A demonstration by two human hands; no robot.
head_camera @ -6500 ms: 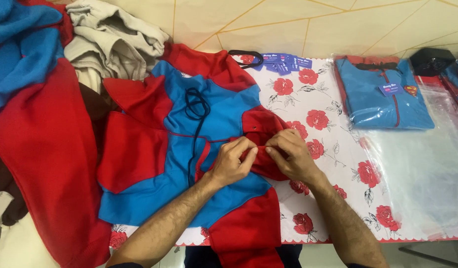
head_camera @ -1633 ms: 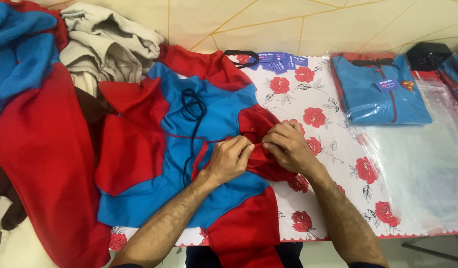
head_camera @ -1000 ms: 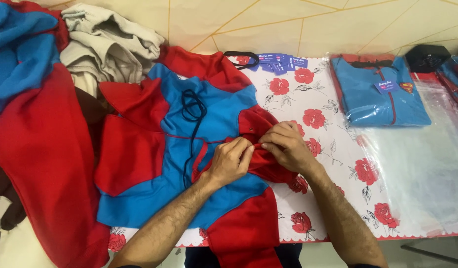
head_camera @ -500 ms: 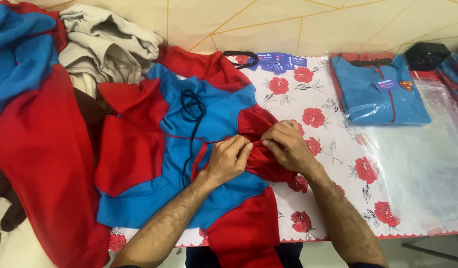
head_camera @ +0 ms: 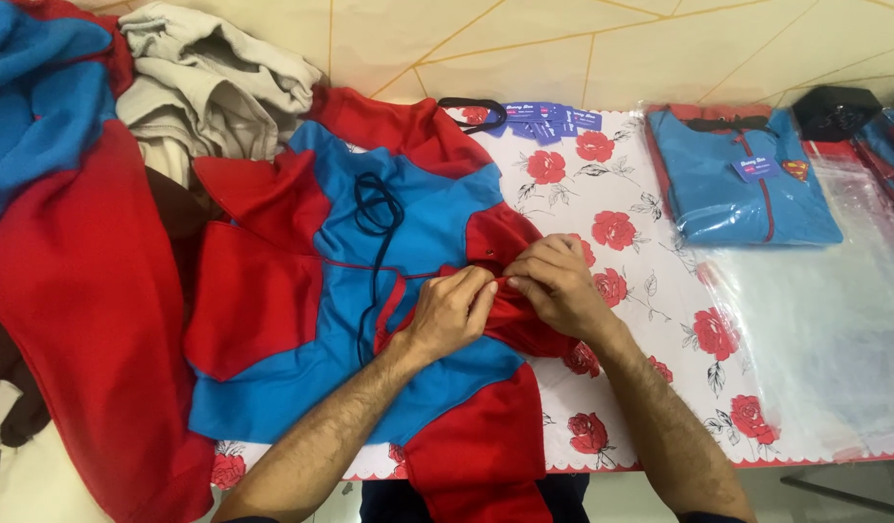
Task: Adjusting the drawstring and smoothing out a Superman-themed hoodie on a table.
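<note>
Left hand [head_camera: 452,312] and right hand [head_camera: 560,286] meet over a red and blue fleece garment [head_camera: 369,291] spread flat at the worktop's near edge. Fingers of both hands are curled and pinching a bunched red fold of it between them. A thin dark cord [head_camera: 374,208] loops across the blue chest panel. Soft, matte cloth. A white, rose-printed tablecloth [head_camera: 640,242] covers the worktop. Far right corner: a folded blue garment [head_camera: 747,179] in a glossy clear bag. Left edge: heaped red, blue and beige clothes [head_camera: 89,194].
</note>
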